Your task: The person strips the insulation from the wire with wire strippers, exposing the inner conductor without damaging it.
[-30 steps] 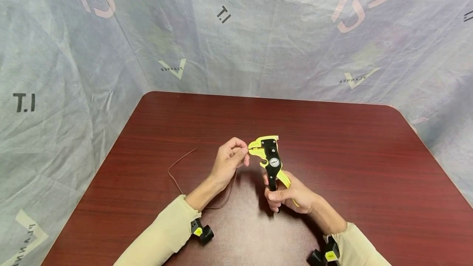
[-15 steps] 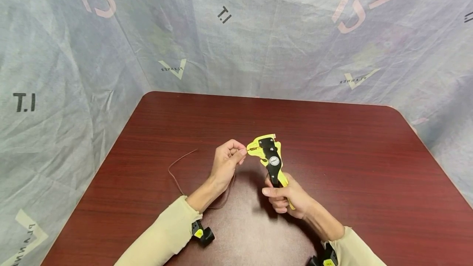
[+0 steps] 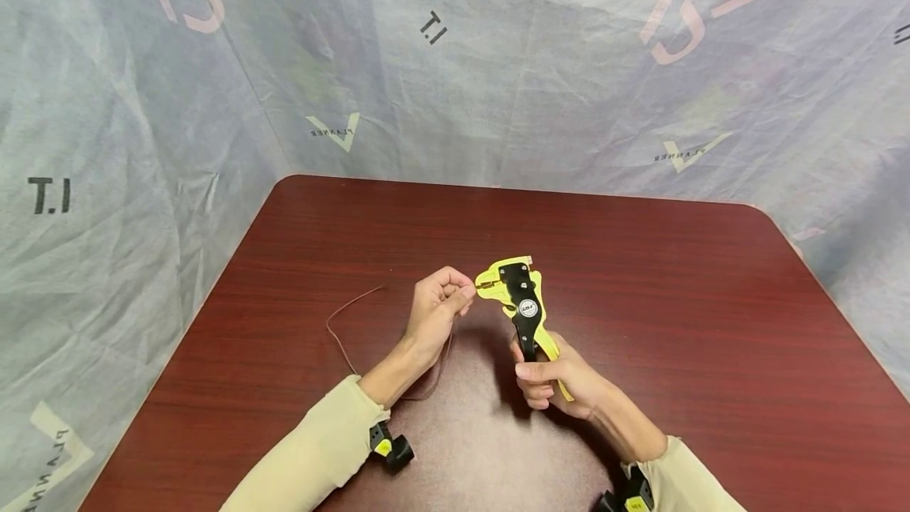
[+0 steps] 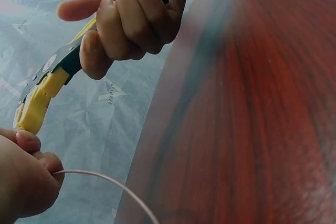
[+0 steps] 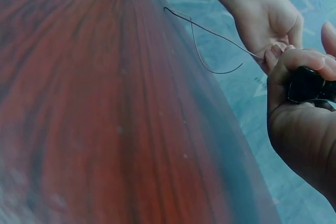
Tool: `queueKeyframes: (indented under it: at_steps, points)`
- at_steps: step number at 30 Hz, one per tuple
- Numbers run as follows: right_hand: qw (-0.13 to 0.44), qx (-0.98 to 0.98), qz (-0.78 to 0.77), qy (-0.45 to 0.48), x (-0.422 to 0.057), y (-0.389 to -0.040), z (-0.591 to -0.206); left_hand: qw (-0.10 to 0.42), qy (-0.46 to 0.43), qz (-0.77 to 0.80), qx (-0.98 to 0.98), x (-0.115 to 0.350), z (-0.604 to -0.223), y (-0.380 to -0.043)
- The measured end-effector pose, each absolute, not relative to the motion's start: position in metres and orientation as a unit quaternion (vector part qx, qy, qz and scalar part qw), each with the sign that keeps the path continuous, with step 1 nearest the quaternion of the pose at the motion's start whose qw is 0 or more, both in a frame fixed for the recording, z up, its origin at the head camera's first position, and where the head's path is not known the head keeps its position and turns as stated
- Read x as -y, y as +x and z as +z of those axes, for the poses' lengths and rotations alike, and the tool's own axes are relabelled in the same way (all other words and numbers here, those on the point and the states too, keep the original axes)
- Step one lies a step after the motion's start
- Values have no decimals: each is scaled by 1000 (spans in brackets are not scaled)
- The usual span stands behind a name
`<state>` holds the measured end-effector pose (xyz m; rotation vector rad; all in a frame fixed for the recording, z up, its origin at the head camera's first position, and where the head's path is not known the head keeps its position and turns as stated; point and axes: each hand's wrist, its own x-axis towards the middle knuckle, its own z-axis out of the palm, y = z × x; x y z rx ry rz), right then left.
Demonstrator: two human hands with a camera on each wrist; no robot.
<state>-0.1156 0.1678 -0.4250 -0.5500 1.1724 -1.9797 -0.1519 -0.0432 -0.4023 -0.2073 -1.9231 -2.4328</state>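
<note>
My right hand [image 3: 562,382] grips the handles of a yellow and black wire stripper [image 3: 526,306], held above the table with its nose pointing left. Between thumb and forefinger, my left hand [image 3: 435,310] pinches a thin brown wire [image 3: 340,344] right at that nose. How far the wire's end reaches into the tool is too small to tell. From the left hand the wire curves down and loops out to the left, its other end free. In the left wrist view the stripper [image 4: 47,85] meets the left fingertips, and the wire [image 4: 113,181] bends away below them.
A dark red wood-grain table [image 3: 675,322] lies under both hands. Grey printed cloth [image 3: 498,85] hangs behind it and along both sides. Each forearm carries a small black camera [image 3: 400,453] at the sleeve end.
The stripper has tilted and shifted slightly left, and the right hand's fingers have closed further round its handles. The left hand has moved slightly left, still pinching the wire.
</note>
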Motion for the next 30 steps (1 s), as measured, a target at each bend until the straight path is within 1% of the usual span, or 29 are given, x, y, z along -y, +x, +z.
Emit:
queueKeyframes:
  at_steps: [5,9,15,17,22,30]
  points:
    - [376,-447,-780,-223,-169,-117,-427,25,-62,-775,628,43,-401,-153]
    - [383,-420,-787,-241,-173,-120,-429,22,-58,-771,634,47,-403,-157]
    - [360,-295,-837,-288,-195,-128,-427,42,17,-784,619,72,-415,-165]
    - [366,-295,-834,-288,-202,-129,-426,35,26,-785,618,77,-418,-166]
    - [412,-346,-800,-265,-199,-128,-425,3,10,-785,620,78,-419,-165]
    - [414,-338,-802,-268,-201,-128,-426,1,10,-783,622,77,-423,-167]
